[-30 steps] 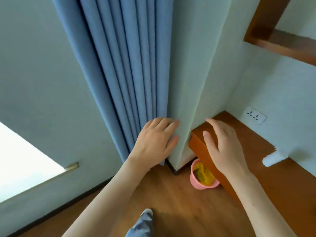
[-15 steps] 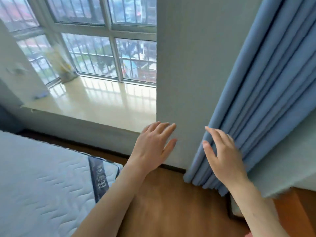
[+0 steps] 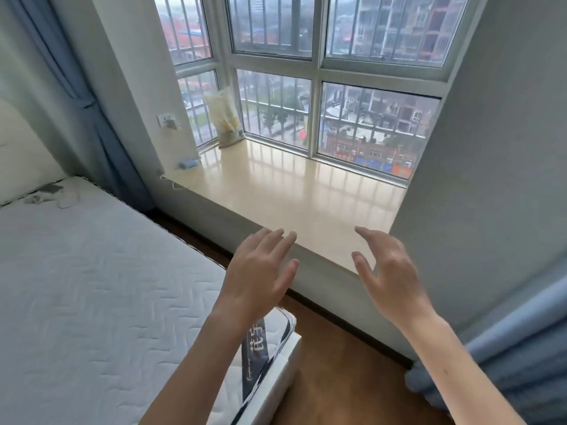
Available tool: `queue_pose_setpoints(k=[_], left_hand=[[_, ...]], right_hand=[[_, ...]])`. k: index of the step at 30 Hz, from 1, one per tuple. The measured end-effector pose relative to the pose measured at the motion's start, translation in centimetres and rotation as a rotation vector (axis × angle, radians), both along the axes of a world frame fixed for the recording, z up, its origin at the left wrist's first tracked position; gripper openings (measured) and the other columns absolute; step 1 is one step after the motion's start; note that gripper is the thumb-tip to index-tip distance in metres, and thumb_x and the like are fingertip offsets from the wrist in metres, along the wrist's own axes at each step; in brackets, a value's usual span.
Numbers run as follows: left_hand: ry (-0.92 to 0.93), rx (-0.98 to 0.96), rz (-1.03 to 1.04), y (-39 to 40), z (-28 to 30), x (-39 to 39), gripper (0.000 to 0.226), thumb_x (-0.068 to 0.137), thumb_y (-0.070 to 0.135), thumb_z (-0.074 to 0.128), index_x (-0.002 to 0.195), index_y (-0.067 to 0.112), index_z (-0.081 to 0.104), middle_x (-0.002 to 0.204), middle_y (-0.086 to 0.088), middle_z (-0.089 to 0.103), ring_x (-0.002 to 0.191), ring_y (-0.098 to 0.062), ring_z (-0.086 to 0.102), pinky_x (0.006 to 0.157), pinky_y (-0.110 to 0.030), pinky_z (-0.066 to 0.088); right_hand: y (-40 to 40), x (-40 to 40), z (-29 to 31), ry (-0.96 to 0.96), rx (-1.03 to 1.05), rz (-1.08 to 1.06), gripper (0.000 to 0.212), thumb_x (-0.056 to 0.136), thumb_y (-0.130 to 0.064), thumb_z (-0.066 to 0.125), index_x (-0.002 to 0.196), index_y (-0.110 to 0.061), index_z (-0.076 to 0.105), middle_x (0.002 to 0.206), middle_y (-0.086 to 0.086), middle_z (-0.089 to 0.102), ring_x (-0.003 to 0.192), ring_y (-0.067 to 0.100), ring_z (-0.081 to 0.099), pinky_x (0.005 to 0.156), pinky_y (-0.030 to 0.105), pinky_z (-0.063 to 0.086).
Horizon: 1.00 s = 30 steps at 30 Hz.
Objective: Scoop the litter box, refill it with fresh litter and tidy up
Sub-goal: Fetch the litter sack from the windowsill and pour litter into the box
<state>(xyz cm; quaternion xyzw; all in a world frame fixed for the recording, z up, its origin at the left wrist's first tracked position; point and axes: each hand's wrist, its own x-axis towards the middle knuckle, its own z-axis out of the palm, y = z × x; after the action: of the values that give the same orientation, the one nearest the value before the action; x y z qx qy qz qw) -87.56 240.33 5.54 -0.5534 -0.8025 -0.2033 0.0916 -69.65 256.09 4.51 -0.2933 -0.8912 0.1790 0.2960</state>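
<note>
Nearest the camera, two bare forearms reached forward over a wooden floor [image 3: 331,372]. The left hand [image 3: 257,271] and the right hand [image 3: 389,271] were both raised with fingers [image 3: 283,240] spread wide and relaxed, holding nothing and touching nothing. To the left lay a white quilted mattress [image 3: 92,286], its corner just below the left forearm. A blue curtain [image 3: 506,348] hung at the lower right.

Just beyond the hands ran a pale, glossy window ledge [image 3: 291,191] set into a bay window with barred panes [image 3: 377,124]. In the far left corner of the ledge a tall, pale bag with yellow print [image 3: 225,118] stood upright against the glass; it may have been the fresh litter, though its label could not be read. A small blue object [image 3: 187,164] lay near the ledge's left end, below a wall socket [image 3: 167,120].

No litter box or scoop was in view. The step appeared to be fetching supplies: to do it well, the person would lean over the ledge, take the bag with both hands low on its sides, and keep it upright.
</note>
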Motion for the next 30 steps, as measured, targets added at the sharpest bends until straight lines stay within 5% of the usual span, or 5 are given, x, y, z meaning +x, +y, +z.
queue_pose_setpoints(k=[14, 30], left_hand=[[-0.035, -0.074, 0.11, 18.6, -4.2, -6.1, 0.052, 0.095, 0.045, 0.031, 0.136, 0.021, 0.051, 0.134, -0.004, 0.056, 0.128, -0.028, 0.046, 0.106, -0.044, 0.039], [-0.065, -0.045, 0.377, 33.7, -2.1, -15.5, 0.052, 0.095, 0.046, 0.031, 0.134, 0.019, 0.053, 0.127, 0.003, 0.059, 0.121, -0.016, 0.05, 0.1, -0.037, 0.043]], right_hand=[[18.5, -8.5, -3.1, -0.092, -0.046, 0.126, 0.05, 0.097, -0.038, 0.043, 0.145, -0.029, 0.033, 0.133, -0.002, 0.05, 0.128, 0.015, 0.04, 0.101, 0.031, 0.039], [36.2, -22.7, -2.4, -0.063, -0.136, 0.32, 0.048, 0.097, -0.034, 0.045, 0.144, -0.029, 0.034, 0.132, -0.004, 0.049, 0.124, 0.015, 0.041, 0.094, 0.028, 0.039]])
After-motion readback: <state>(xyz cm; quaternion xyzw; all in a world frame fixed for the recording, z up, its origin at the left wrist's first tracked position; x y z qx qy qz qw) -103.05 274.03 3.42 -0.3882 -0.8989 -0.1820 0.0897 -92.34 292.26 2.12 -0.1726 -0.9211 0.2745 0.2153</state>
